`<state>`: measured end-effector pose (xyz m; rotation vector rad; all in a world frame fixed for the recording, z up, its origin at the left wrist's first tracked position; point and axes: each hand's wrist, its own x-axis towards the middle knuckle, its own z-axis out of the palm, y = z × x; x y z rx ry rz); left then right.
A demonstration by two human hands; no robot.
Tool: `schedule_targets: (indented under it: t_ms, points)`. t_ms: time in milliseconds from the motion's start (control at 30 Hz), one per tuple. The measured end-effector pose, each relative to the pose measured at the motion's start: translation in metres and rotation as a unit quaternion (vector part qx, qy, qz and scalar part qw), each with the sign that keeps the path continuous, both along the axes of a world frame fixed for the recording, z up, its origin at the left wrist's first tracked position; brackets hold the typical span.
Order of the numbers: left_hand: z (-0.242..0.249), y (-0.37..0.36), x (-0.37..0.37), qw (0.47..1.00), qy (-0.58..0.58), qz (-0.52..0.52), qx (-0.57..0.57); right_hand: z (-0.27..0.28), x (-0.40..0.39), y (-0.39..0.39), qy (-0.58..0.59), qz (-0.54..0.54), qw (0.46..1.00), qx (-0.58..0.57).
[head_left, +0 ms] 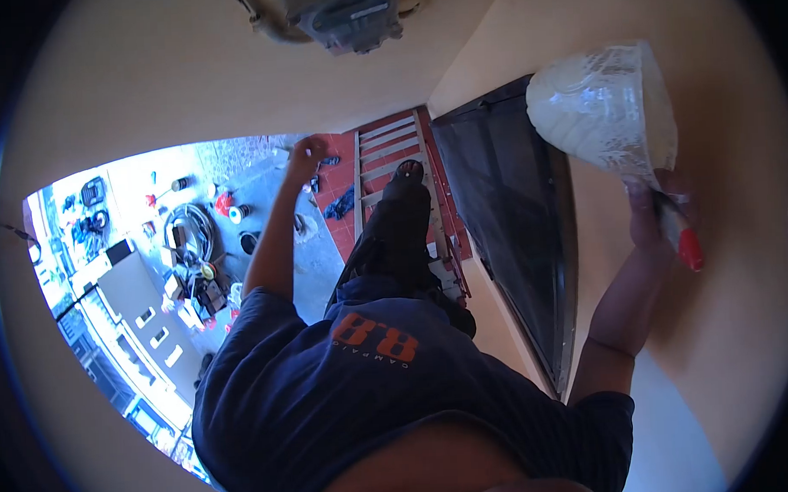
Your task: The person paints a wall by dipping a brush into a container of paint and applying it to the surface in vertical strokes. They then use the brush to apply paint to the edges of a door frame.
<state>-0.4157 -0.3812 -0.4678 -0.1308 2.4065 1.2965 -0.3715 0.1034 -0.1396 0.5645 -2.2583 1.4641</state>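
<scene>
While standing on a ladder [390,172], person's right hand [655,204] is closed around a red-tipped handle [682,236], maybe a brush, w/ a plastic-wrapped white tub [599,109] just above the grip against the wall [735,321]. Likely mid wall work; next move needs steady footing. Left hand [306,152] reaches down, grip can't be told; floor clutter below too small to ID.

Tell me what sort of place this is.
Probably a building site or renovation: the person stands high on a red metal ladder beside a cream painted wall, with tools and coiled cables scattered on the floor far below.
</scene>
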Motion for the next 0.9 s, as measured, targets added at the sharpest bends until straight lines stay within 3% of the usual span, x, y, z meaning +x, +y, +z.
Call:
schedule_targets:
  t_ms: [67,100,133,167,233,300,467,533,567,667,833,867,900]
  points:
    - [-0.142,-0.032,0.094,0.985,-0.109,-0.102,-0.092,-0.012,-0.006,0.0,0.002,0.003,1.0,-0.008]
    - [-0.163,-0.036,0.144,0.979,-0.17,-0.075,-0.082,-0.015,-0.007,-0.002,-0.01,0.015,1.0,0.013]
    - [-0.122,-0.009,0.172,0.951,-0.209,-0.123,-0.192,-0.018,-0.006,-0.004,-0.024,0.026,0.999,0.034]
    - [-0.153,-0.015,0.218,0.949,-0.23,-0.148,-0.16,-0.022,-0.005,-0.006,-0.026,0.025,0.999,0.036]
    - [-0.157,-0.012,0.267,0.914,-0.334,-0.206,-0.106,-0.031,-0.002,-0.014,-0.007,0.011,0.997,0.078]
    - [-0.154,0.001,0.296,0.898,-0.359,-0.238,-0.087,-0.032,0.004,-0.021,-0.002,-0.007,0.997,0.078]
    - [-0.166,0.053,0.285,0.908,-0.331,-0.251,-0.052,-0.053,0.03,-0.043,0.002,-0.068,0.994,0.085]
    - [-0.178,0.064,0.279,0.914,-0.306,-0.261,-0.05,-0.063,0.044,-0.048,-0.038,-0.082,0.995,0.038]
    - [-0.185,0.066,0.272,0.916,-0.289,-0.271,-0.055,-0.064,0.052,-0.05,-0.006,-0.086,0.993,0.083]
    - [-0.206,0.053,0.243,0.916,-0.225,-0.317,-0.092,-0.066,0.079,-0.057,0.062,-0.101,0.985,0.125]
    - [-0.283,0.038,0.156,0.907,-0.037,-0.389,-0.16,-0.075,0.147,-0.065,0.007,-0.116,0.984,0.136]
    - [-0.31,0.049,0.127,0.916,0.025,-0.372,-0.148,-0.076,0.16,-0.067,0.0,-0.111,0.986,0.128]
    - [-0.249,0.08,0.116,0.974,0.093,-0.203,-0.028,-0.08,0.174,-0.069,0.006,-0.116,0.986,0.121]
